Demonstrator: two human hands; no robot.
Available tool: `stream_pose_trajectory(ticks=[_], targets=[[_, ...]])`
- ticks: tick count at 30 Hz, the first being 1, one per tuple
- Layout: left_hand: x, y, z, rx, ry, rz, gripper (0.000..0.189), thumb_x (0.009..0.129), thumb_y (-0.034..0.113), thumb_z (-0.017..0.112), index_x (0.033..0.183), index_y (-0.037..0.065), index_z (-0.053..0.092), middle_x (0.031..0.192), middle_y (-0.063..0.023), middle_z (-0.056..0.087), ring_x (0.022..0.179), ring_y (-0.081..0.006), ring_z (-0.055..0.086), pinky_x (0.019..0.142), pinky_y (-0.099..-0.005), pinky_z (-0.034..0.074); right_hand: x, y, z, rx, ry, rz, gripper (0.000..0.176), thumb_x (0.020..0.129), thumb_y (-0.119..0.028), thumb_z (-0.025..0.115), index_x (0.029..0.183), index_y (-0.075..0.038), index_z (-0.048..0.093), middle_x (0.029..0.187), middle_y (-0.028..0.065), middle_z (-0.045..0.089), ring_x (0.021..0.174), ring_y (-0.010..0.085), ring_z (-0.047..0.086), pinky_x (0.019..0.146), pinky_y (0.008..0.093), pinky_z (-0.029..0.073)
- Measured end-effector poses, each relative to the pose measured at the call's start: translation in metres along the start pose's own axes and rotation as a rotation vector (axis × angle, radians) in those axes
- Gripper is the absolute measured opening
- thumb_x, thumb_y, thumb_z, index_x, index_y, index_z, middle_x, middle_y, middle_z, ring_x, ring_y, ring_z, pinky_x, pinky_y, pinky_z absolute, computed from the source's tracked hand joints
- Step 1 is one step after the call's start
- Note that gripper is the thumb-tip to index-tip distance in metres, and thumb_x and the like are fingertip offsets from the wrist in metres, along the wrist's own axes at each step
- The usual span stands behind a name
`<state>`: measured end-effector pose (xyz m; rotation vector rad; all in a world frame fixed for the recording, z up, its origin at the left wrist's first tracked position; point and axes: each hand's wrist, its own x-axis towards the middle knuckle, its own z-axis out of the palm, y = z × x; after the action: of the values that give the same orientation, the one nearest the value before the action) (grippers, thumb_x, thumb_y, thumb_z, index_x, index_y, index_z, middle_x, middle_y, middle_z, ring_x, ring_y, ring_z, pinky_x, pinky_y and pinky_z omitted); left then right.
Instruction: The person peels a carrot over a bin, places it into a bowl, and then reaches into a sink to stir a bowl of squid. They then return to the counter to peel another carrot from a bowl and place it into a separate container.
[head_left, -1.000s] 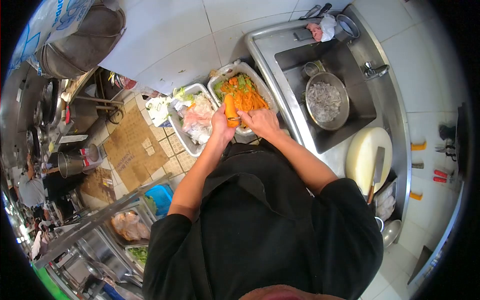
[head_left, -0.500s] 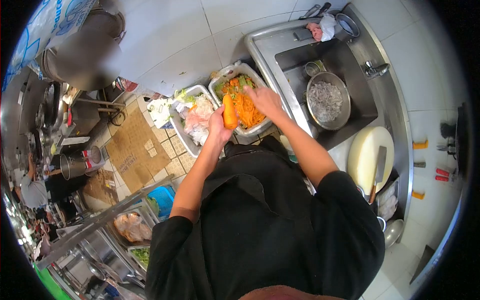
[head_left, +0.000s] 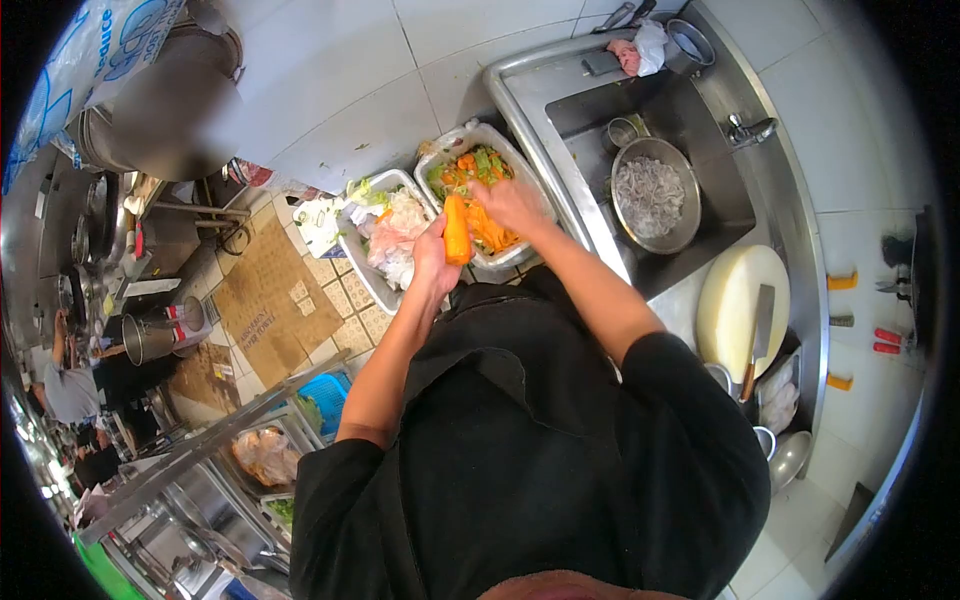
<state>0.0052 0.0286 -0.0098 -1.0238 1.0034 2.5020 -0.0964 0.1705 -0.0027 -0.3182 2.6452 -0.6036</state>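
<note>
An orange carrot (head_left: pixel 457 232) stands out in my left hand (head_left: pixel 434 262), whose fingers are wrapped round its lower side. Just to the right, my right hand (head_left: pixel 515 208) is curled close to the carrot, slightly blurred. Whatever its fingers hold is hidden. Below both hands is a grey-white bin (head_left: pixel 541 172) of orange peelings (head_left: pixel 492 232) and green vegetable scraps. A second bin (head_left: pixel 350 240) beside it, on the left, contains pale plastic bags and leafy scraps.
On the right is a steel sink (head_left: pixel 570 115) with a metal bowl (head_left: pixel 652 195) of greyish pieces. A knife (head_left: pixel 762 335) lies on a thick round cutting board (head_left: pixel 725 310). Flattened cardboard (head_left: pixel 265 305) covers floor tiles at left. Another person (head_left: pixel 72 385) is at the far left.
My right hand has shifted slightly left, nearer the carrot. The carrot stays in my left hand, tipped a little more upright.
</note>
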Motion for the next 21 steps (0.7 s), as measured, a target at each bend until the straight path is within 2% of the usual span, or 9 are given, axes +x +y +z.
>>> stream_pose_trajectory(ticks=[2,4,6,9,12,13,15,19,21], targets=[[-0.009,0.003,0.003,-0.025,-0.052,-0.011,0.033,0.100,0.034,0.040,0.113,0.008,0.052,0.090,-0.0085,0.059,0.076,-0.0226,0.057,0.062,-0.0374,0.048,0.034,0.015,-0.002,-0.021,0.089,0.004,0.074,0.090,-0.063,0.036,0.076,0.002,0.070,0.081,0.0242,0.067,0.082,0.0414,0.065,0.072,0.0508,0.050],[-0.012,0.004,0.007,-0.118,-0.120,-0.032,0.033,0.099,0.035,0.040,0.112,0.008,0.053,0.089,-0.0084,0.059,0.076,-0.0225,0.057,0.061,-0.0368,0.048,0.036,0.015,-0.012,-0.016,0.153,0.024,0.076,0.090,-0.064,0.035,0.077,0.001,0.070,0.082,0.0239,0.067,0.083,0.0413,0.065,0.074,0.0518,0.049],[0.007,0.003,-0.002,-0.159,-0.096,-0.031,0.033,0.100,0.035,0.039,0.112,0.008,0.052,0.089,-0.0081,0.059,0.076,-0.0225,0.057,0.062,-0.0361,0.048,0.033,0.010,-0.028,0.008,0.187,0.048,0.075,0.090,-0.064,0.034,0.078,0.000,0.071,0.083,0.0241,0.067,0.084,0.0408,0.065,0.076,0.0514,0.049],[0.019,0.006,-0.007,-0.213,-0.011,-0.064,0.032,0.101,0.035,0.037,0.113,0.008,0.051,0.089,-0.0084,0.059,0.077,-0.0229,0.057,0.064,-0.0364,0.048,-0.001,-0.006,-0.032,-0.001,0.099,-0.006,0.072,0.091,-0.062,0.037,0.075,-0.001,0.071,0.077,0.0212,0.068,0.078,0.0387,0.066,0.070,0.0492,0.050],[0.033,0.004,-0.018,-0.276,-0.018,-0.040,0.031,0.101,0.033,0.036,0.113,0.008,0.050,0.090,-0.0092,0.059,0.077,-0.0234,0.057,0.067,-0.0384,0.048,-0.049,-0.017,-0.020,-0.026,0.051,-0.218,0.070,0.090,-0.062,0.040,0.068,-0.002,0.070,0.067,0.0195,0.065,0.068,0.0382,0.065,0.064,0.0485,0.050],[0.030,0.005,-0.014,-0.299,-0.039,-0.023,0.031,0.101,0.033,0.035,0.113,0.008,0.050,0.091,-0.0096,0.059,0.077,-0.0235,0.057,0.069,-0.0392,0.048,-0.055,-0.017,-0.014,-0.018,0.080,-0.248,0.070,0.090,-0.062,0.041,0.066,-0.003,0.069,0.065,0.0196,0.064,0.066,0.0380,0.065,0.063,0.0484,0.050],[0.028,0.003,-0.009,-0.297,0.037,-0.031,0.032,0.101,0.033,0.035,0.112,0.007,0.050,0.091,-0.0102,0.059,0.077,-0.0235,0.057,0.066,-0.0390,0.048,-0.061,-0.013,0.001,0.000,0.141,-0.300,0.069,0.089,-0.062,0.044,0.062,-0.004,0.068,0.060,0.0197,0.062,0.061,0.0376,0.064,0.060,0.0482,0.050],[0.020,0.000,-0.009,-0.168,0.042,-0.005,0.032,0.101,0.032,0.036,0.113,0.006,0.050,0.091,-0.0101,0.059,0.075,-0.0239,0.058,0.060,-0.0373,0.048,-0.051,-0.009,0.009,-0.091,0.056,-0.256,0.072,0.091,-0.062,0.038,0.065,-0.003,0.069,0.066,0.0205,0.064,0.066,0.0377,0.065,0.062,0.0478,0.050],[0.007,-0.004,-0.010,-0.081,0.020,0.002,0.033,0.101,0.032,0.037,0.114,0.005,0.050,0.090,-0.0100,0.059,0.074,-0.0238,0.058,0.059,-0.0369,0.048,-0.022,-0.004,0.012,-0.048,0.036,-0.159,0.072,0.091,-0.062,0.039,0.068,0.000,0.069,0.070,0.0235,0.065,0.071,0.0402,0.065,0.066,0.0491,0.050]])
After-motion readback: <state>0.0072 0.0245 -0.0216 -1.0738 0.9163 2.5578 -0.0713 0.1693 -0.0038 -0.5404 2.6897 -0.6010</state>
